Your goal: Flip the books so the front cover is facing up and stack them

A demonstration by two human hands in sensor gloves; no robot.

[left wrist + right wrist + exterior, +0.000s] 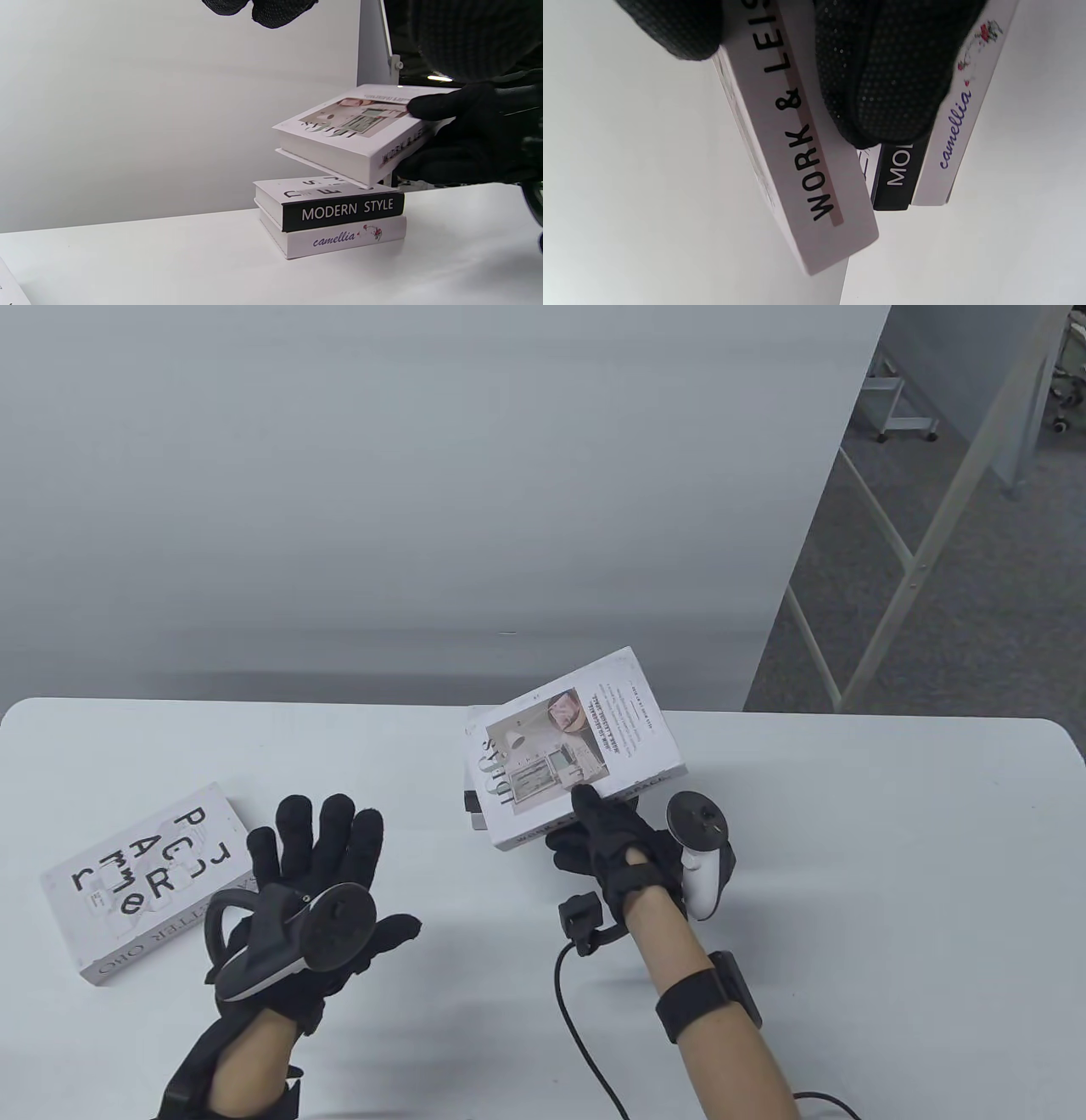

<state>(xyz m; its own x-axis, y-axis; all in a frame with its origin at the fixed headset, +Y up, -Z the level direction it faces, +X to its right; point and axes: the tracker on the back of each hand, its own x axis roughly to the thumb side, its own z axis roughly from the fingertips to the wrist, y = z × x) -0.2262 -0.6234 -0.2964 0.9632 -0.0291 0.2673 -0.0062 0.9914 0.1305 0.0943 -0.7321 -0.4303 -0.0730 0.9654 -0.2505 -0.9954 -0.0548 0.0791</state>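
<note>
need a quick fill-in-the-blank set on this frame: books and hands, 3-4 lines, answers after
1. The right hand holds the WORK & LEISURE book above a stack of ____ books.
2. The black spine in the stack reads MODERN ____.
3. The bottom book's spine reads ____.
4. The left hand, fingers spread, holds ____; the remaining book lies on the table to its left.

Missing words: two; STYLE; camellia; nothing

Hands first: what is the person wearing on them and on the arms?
Both hands, left and right, wear black dotted-fabric gloves; forearms are bare. The left carries a black ring-shaped tracker, the right a white one. A black wristband and a black cable sit on the right arm.
</note>
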